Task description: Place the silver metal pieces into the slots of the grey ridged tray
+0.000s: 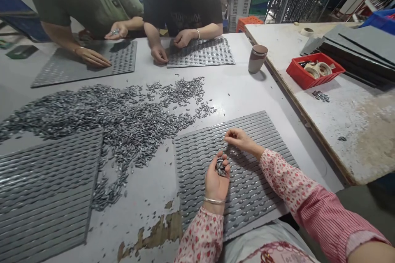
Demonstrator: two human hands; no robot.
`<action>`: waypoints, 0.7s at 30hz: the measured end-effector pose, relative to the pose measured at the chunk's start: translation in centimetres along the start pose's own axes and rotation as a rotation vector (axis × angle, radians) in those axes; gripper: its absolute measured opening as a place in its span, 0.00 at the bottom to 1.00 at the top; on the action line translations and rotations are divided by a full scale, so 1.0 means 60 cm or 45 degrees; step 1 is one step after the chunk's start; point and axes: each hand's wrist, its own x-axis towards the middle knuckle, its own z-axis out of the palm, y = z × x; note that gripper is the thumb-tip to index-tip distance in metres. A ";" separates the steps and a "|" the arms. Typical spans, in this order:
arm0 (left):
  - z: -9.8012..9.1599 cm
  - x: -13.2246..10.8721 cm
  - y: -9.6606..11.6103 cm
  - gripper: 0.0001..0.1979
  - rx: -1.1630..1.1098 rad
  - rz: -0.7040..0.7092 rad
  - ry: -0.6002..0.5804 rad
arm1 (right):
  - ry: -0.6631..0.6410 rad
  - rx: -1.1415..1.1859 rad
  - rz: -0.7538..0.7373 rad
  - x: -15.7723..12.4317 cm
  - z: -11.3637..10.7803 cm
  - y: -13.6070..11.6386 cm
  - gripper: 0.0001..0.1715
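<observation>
My left hand, palm up with fingers curled, cups several small shiny grey oval pieces. It is over a grey ridged board that lies on the table in front of me. The board carries wavy rows of oval bumps, with straight ridges toward its far right side. Above those rows, my right hand has thumb and fingertips pinched together. Whatever is between its fingertips is too small to make out.
A large heap of loose oval pieces spreads across the white table. Another ridged board lies at left. Two people work opposite on boards. A brown-topped cup stands near the side table, which holds a red tray and stacked dark sheets.
</observation>
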 end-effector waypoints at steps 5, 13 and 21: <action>-0.006 -0.004 0.002 0.08 0.011 -0.001 -0.011 | 0.271 -0.698 0.085 0.041 -0.008 0.028 0.06; -0.011 -0.003 -0.002 0.06 0.020 -0.049 0.017 | 0.269 -0.744 0.072 0.047 -0.003 0.034 0.06; -0.009 -0.007 -0.008 0.05 0.078 0.018 -0.055 | 0.059 -0.727 -0.067 0.058 -0.027 0.041 0.05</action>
